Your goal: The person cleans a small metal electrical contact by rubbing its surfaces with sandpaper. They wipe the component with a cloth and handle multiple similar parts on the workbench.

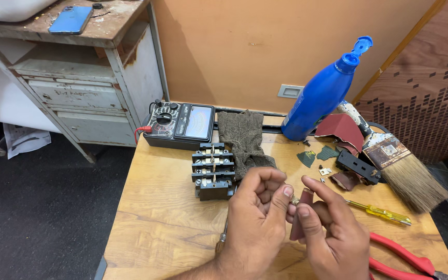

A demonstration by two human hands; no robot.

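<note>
Reddish-brown sandpaper strip (301,218) hangs upright from the right hand (333,236), pinched by thumb and forefinger, while the left hand (257,218) just beside it clamps its fingers on a small metal part (295,200) pressed against the strip's top.
</note>
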